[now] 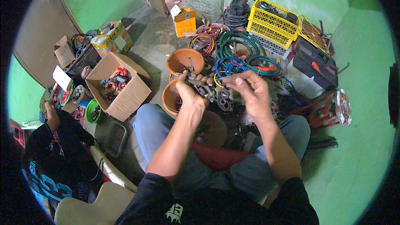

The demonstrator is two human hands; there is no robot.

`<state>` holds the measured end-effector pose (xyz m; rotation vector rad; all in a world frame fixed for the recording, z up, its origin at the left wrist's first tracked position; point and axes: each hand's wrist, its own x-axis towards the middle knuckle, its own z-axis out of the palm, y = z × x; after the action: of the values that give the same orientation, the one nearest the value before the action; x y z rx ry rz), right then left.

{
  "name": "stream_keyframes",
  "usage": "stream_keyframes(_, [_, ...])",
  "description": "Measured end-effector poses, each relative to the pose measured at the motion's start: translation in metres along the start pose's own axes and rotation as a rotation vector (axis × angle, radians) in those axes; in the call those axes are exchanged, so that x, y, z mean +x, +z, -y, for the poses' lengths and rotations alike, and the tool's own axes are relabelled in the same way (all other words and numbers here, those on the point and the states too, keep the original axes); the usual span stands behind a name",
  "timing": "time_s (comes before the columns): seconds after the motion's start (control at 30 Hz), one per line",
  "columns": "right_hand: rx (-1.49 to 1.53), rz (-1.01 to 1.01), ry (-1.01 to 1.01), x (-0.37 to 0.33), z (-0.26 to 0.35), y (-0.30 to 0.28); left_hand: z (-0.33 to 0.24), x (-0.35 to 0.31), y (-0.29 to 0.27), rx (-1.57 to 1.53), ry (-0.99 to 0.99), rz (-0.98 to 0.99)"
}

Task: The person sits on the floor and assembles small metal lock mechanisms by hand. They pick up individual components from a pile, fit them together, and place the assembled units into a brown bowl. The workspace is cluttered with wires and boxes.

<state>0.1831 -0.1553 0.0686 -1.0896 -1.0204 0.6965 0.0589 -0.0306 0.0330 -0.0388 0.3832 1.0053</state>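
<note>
My left hand (pixel 192 92) is raised palm up over the pots, its fingers curled round a handful of small dark metal-looking parts (pixel 201 82). Close to its right, my right hand (pixel 252 93) pinches thumb and forefinger together on something too small to name. Two orange-brown pots (pixel 186 61) stand beyond and beside my left hand; the nearer pot (pixel 168 100) is partly covered by my forearm. Below my hands lies a heap of grey and dark metal pieces (pixel 225 100). Coiled blue cable (pixel 229 64) and green hose (pixel 246 41) lie just past my right hand.
An open cardboard box (pixel 130 98) of cords stands left, with a green bowl (pixel 94 111) beside it. Another person's arm (pixel 52 116) reaches in at far left. Right are yellow crates (pixel 271 27), a black toolbox (pixel 315 68) and a red metal stand (pixel 329 112).
</note>
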Motion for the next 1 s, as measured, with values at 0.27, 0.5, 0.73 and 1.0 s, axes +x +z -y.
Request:
stream_keyframes(0.27, [-0.237, -0.201, 0.09, 0.025, 0.005, -0.074, 0.014, 0.005, -0.005, 0.026, -0.033, -0.145])
stream_keyframes(0.5, [-0.927, -0.241, 0.157, 0.022, -0.055, -0.142, 0.021, 0.023, -0.032, -0.034, -0.128, -0.052])
stream_keyframes(0.73, [-1.048, -0.215, 0.214, 0.008, -0.096, -0.162, 0.03, 0.015, -0.025, 0.002, -0.094, -0.096])
stream_keyframes(1.0, [-0.738, 0.074, -0.008, 0.007, -0.027, -0.074, 0.03, 0.009, -0.016, -0.016, -0.063, -0.098])
